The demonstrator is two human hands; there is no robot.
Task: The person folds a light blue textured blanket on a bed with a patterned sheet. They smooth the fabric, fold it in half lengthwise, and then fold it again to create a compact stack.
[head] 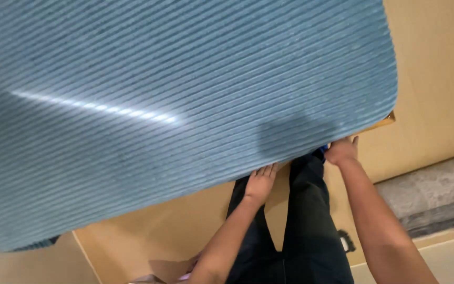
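Observation:
A large blue ribbed mat (174, 105) with rounded corners fills most of the view. My left hand (261, 182) grips its near edge, fingers tucked under the mat. My right hand (341, 150) holds the same edge further right, close to the mat's rounded corner. Both forearms reach up from the bottom of the frame. My dark trousers (300, 231) show below the hands.
A tan wooden floor or board (437, 68) lies under and to the right of the mat. A grey stone strip (437, 194) runs along the lower right. A small yellow-brown edge (385, 122) peeks out under the mat's corner.

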